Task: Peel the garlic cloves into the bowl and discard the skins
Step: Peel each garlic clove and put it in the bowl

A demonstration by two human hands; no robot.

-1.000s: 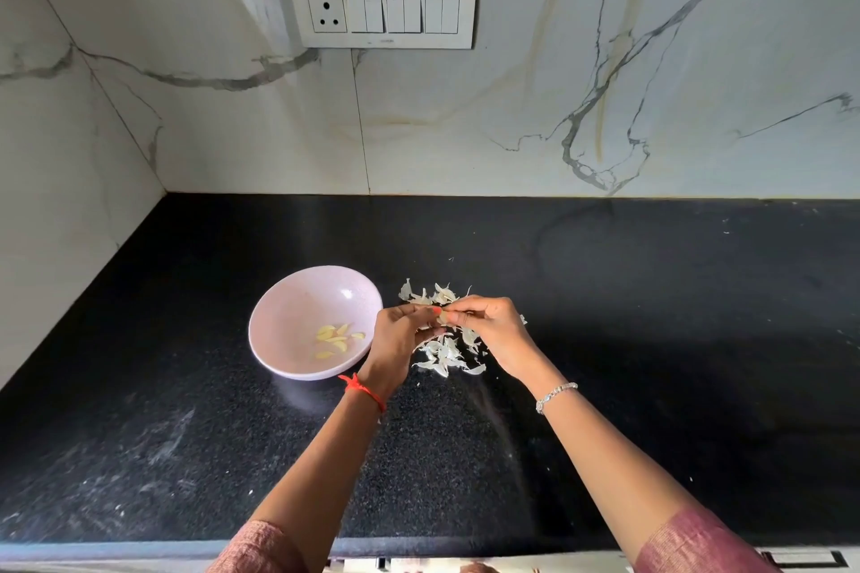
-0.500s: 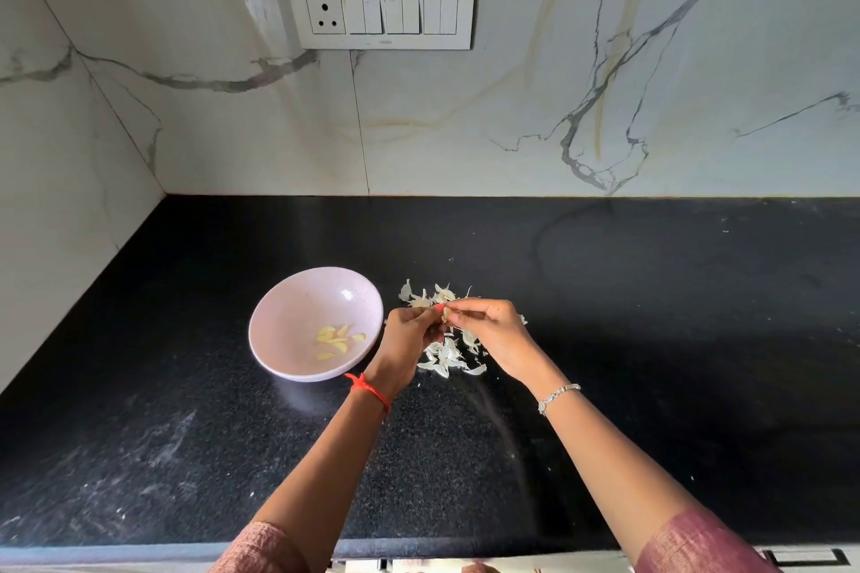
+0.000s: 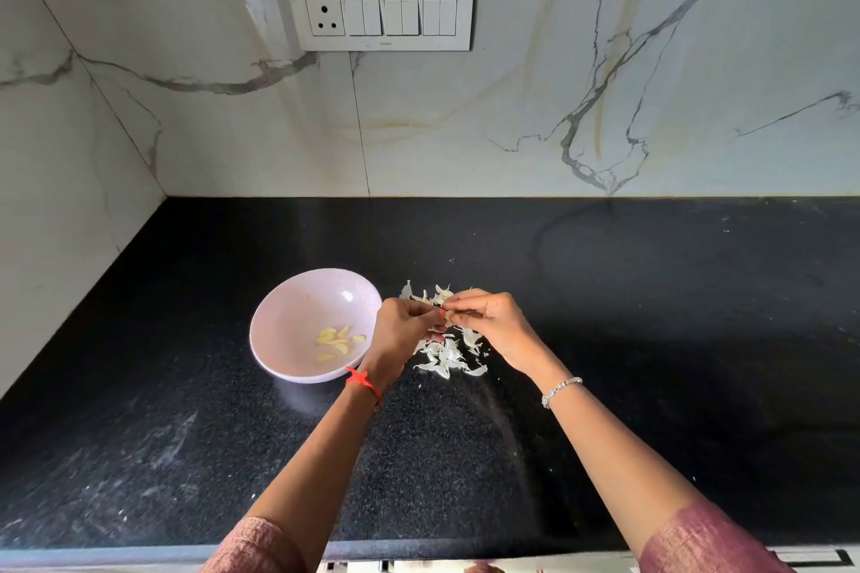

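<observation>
Garlic clove: in the head view I see it only as a small pale piece between the fingertips of both hands. It is held above the skins, just to the right of the bowl. How much skin remains on it I cannot tell.
Left hand: its fingers are curled and pinch the clove from the left side.
Right hand: thumb and forefinger pinch the same clove from the right, and the other fingers are bent.
Bowl: pale pink, standing on the black countertop, with a few peeled cloves lying in its near part.
Skins: a loose white heap on the countertop, under and behind the hands, not yet discarded.
Change: compared with one second ago, the left hand has come a little up and closer to the right one. The bowl, its cloves and the heap look the same to me.
Meaning: I judge that this clove is in the middle of its peeling. Nothing new has landed in the bowl, so the task has not advanced by a clove.
</observation>
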